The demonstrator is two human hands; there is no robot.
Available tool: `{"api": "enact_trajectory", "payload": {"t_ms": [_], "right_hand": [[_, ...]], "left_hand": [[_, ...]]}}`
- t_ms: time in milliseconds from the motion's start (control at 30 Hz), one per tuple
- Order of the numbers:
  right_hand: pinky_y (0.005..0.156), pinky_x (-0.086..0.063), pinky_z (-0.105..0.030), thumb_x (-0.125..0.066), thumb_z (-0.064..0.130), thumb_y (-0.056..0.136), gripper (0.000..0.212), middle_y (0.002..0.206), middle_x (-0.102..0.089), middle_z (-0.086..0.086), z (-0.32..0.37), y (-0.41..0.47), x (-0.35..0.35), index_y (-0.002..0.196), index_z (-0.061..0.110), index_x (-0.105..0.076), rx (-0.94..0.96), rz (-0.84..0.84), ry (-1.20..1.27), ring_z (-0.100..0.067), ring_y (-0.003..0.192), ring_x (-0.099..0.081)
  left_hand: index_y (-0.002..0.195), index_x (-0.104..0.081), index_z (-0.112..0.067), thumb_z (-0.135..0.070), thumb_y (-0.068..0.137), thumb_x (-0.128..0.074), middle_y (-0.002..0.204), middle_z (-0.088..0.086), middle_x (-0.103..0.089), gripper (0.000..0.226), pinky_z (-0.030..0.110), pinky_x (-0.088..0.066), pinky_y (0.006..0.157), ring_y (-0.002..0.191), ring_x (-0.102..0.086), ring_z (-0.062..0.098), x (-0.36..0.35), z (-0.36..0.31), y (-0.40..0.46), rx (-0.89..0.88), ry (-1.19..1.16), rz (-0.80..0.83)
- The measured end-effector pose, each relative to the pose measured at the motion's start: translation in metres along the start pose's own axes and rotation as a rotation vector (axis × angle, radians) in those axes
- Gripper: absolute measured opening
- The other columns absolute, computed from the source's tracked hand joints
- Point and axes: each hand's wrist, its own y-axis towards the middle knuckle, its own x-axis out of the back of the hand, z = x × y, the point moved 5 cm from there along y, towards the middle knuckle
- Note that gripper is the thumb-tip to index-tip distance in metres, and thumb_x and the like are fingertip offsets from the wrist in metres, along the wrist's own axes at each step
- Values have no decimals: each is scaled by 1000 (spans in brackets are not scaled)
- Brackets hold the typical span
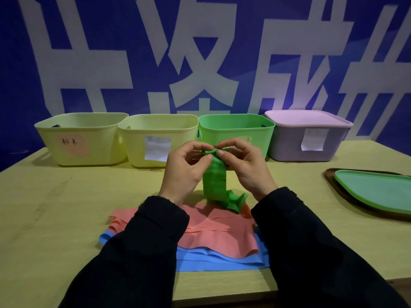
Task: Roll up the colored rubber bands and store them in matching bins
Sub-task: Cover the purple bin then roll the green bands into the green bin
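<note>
Green rubber band [214, 181] hangs soft and floppy below my pinch, its tail resting on the pink bands [220, 230]. My left hand [184, 170] and right hand [244, 167] pinch its rolled top edge, the firmest place to hold

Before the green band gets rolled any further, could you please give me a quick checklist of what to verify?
1. Both hands, left hand and right hand, pinch the green band at its top: ok.
2. Band's lower end free of the pink bands: not ok, it rests on them.
3. Green bin open: ok.
4. Green bin empty: cannot tell.
5. Purple bin open: not ok, lid on.
</note>
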Motion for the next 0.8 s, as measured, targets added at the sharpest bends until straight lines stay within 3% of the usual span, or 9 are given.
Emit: {"api": "enact_trajectory", "payload": {"t_ms": [167, 400, 500, 600, 800], "right_hand": [[74, -54, -35, -65, 4, 94, 23, 87, -73, -16, 3, 0, 3, 96, 26, -71, 43, -11, -21, -17, 82, -67], [71, -58, -28, -67, 6, 93, 10, 83, -75, -1, 10, 5, 1, 100, 12, -71, -55, 13, 51, -11, 76, -68], [70, -56, -23, -69, 1, 90, 11, 80, -75, 0, 18, 5, 1, 95, 11, -72, -45, 11, 49, -11, 74, -69], [72, -57, -24, -71, 0, 87, 13, 80, -74, -6, 27, 1, 2, 92, 13, -72, -9, -4, 36, -13, 74, -69], [70, -55, -24, -72, 8, 89, 14, 83, -70, -13, 34, -7, -1, 102, 11, -71, 10, -16, 41, -14, 78, -68]], "left_hand": [[95, -74, -17, 1, 91, -69, 96, 1, -77, 19, 28, -58, 86, 93, -73, 14, 1, -2, 1, 1, 1, -12], [90, -76, -14, 7, 88, -68, 106, 3, -72, 23, 21, -54, 87, 99, -70, 10, 6, -24, 8, -71, 96, 72], [99, -75, -14, -1, 89, -73, 110, 3, -72, 16, 31, -57, 92, 102, -71, 16, 10, -23, 5, -13, 13, 84], [111, -70, -14, -9, 88, -77, 110, 6, -73, 25, 33, -60, 88, 98, -72, 20, 13, -22, 3, 60, -38, 50], [99, -74, -19, -7, 94, -69, 99, 7, -77, 14, 39, -59, 89, 95, -72, 20, 12, -27, 1, 65, -31, 26]]}}
